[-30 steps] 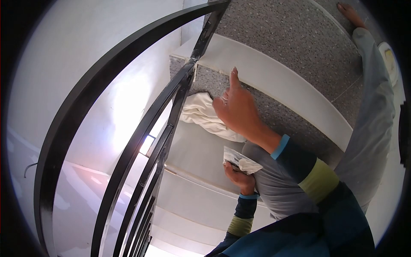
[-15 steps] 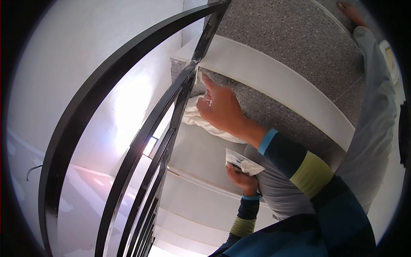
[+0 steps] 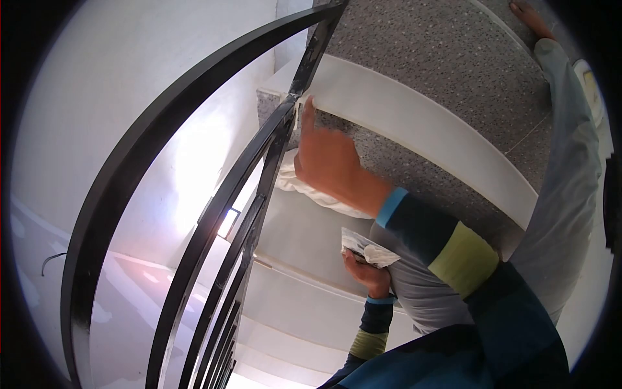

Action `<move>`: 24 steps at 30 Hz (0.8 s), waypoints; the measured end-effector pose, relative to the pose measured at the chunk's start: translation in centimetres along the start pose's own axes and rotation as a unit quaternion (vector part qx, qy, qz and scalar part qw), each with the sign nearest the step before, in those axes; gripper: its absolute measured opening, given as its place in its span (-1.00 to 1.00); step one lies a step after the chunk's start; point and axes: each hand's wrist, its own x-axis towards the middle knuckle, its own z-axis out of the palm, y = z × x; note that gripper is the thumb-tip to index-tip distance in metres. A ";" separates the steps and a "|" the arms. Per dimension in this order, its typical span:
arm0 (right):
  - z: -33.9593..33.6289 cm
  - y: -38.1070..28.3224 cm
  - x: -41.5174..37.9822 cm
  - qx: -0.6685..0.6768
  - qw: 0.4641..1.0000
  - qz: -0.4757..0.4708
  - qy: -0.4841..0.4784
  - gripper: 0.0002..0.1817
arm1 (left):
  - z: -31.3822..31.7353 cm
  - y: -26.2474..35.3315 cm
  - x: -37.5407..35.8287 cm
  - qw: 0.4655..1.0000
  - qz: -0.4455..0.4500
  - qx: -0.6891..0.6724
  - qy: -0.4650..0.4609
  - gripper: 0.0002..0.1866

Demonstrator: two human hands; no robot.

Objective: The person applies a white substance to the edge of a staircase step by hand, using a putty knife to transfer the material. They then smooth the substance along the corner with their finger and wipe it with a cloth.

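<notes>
My right hand (image 3: 329, 155) reaches to the stair edge beside the black railing. Its index finger is stretched out, with the tip at the white filler (image 3: 306, 98) where a railing bar (image 3: 285, 107) meets the step. The other fingers are curled under and partly hidden; I see no tool in this hand. Lower down, my left hand (image 3: 370, 275) grips a flat scraper (image 3: 353, 241) carrying a lump of whitish paste (image 3: 377, 255). A crumpled white cloth (image 3: 311, 188) lies on the step below my right wrist, partly covered by it.
A curved black handrail (image 3: 123, 149) and several bars run along the left. Speckled grey treads (image 3: 414, 52) with white risers (image 3: 402, 97) climb to the upper right. My leg (image 3: 564, 168) and bare foot (image 3: 532, 19) rest at the right.
My right hand has moved slightly up, its index finger now straighter and at the railing joint. My left hand and the scraper stay about where they were.
</notes>
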 end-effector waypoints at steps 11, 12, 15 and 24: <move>0.0 0.7 0.1 0.238 0.966 0.088 0.050 -0.14 | 0.1 0.1 0.1 0.992 -0.078 -0.095 0.009 -0.58; 0.4 0.9 0.3 0.253 0.961 0.093 0.054 -0.14 | 0.1 0.0 0.1 0.998 -0.048 -0.050 0.011 -0.59; 0.4 0.7 0.6 0.285 0.952 0.094 0.054 -0.19 | -0.1 0.0 0.3 0.991 -0.106 -0.078 0.017 -0.60; -0.1 1.4 -1.7 0.333 0.940 0.029 0.067 -0.28 | -0.1 -0.1 0.1 0.993 -0.080 -0.087 -0.003 -0.58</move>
